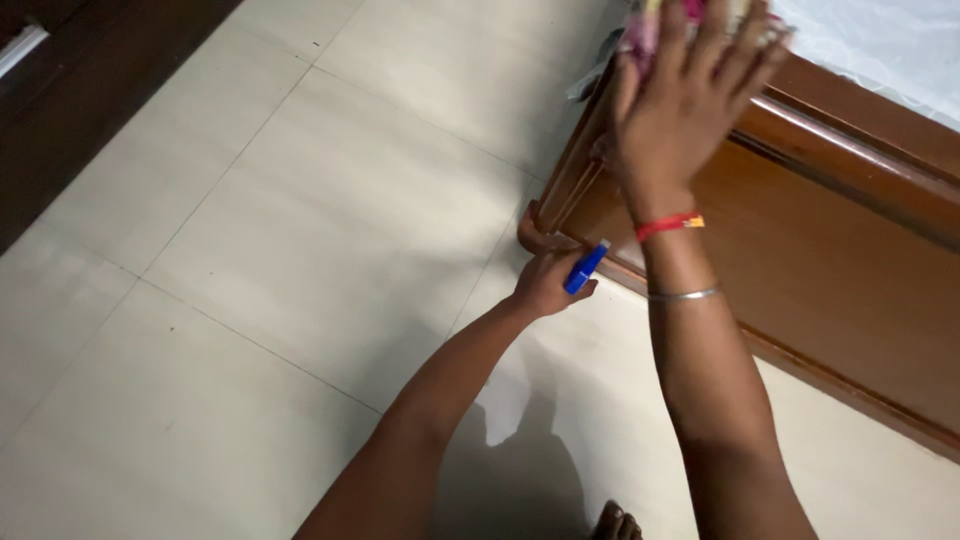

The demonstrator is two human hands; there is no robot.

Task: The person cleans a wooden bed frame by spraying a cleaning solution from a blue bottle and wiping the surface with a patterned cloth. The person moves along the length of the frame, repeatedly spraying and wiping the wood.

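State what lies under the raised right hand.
Under the right hand shows pink patterned cloth at the wooden frame's corner; the hand covers most of it.

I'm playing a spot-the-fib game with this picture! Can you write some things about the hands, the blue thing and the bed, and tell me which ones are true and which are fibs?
1. The left hand holds a small blue object. True.
2. The right hand rests flat on the floor. False: it is raised up by the top of the wooden bed frame, against some pinkish cloth.
3. The right wrist wears a red thread and a thin metal bangle. True.
4. The floor is covered in green carpet. False: it is pale tiles.
5. The blue object lies on the mattress. False: it is low down, near the bottom corner of the bed frame.
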